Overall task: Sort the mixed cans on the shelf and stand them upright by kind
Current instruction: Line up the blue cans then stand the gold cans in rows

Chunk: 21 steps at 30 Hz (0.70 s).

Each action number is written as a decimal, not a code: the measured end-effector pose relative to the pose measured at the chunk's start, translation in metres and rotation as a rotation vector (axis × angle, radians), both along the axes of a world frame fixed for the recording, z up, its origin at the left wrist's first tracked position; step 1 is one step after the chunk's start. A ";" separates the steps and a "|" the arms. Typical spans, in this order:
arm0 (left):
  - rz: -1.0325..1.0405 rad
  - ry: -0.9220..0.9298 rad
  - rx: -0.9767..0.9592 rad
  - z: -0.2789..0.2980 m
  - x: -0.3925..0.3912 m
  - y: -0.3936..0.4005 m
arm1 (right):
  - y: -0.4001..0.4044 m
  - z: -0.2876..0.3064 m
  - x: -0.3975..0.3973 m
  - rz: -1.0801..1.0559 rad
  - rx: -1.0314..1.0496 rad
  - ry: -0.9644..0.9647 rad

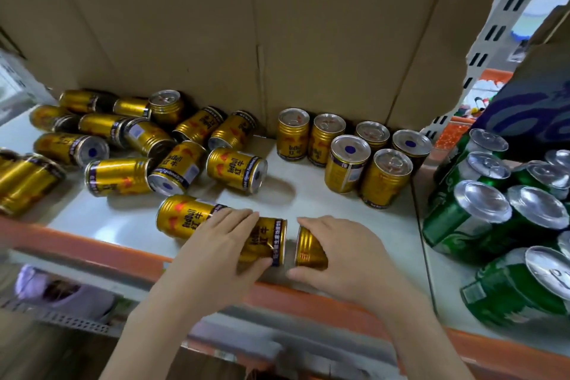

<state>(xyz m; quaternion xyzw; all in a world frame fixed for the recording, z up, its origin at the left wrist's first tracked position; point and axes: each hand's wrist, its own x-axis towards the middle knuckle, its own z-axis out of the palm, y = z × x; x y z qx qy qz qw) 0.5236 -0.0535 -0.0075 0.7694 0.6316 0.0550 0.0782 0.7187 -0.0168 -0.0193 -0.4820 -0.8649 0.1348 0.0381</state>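
Approx. six gold cans [354,148] stood upright, many lay tipped; left hand [216,244] and right hand [345,253] each gripped one lying can, fingers curled.

My white shelf [302,194] carries toppled gold cans [117,176] at left, upright gold cans [348,163] centre-right, green cans [481,213] right.

Gold cans [237,170]: glossy ribbed metal, bare silver ends. Green cans [456,219]: shiny metal, brushed silver tops. Shelf [308,194]: smooth matt white. Backing cardboard [216,25]: matt brown, creased.
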 end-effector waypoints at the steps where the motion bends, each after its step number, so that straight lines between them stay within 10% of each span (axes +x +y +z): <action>1: -0.012 0.041 -0.015 -0.002 -0.001 0.000 | 0.000 -0.001 0.000 0.008 0.013 -0.027; 12: 0.002 0.470 0.042 -0.002 0.017 0.029 | 0.000 0.003 0.009 -0.036 0.100 0.025; 21: -0.026 0.023 0.039 0.026 0.083 0.050 | 0.010 0.006 0.057 -0.385 0.108 0.416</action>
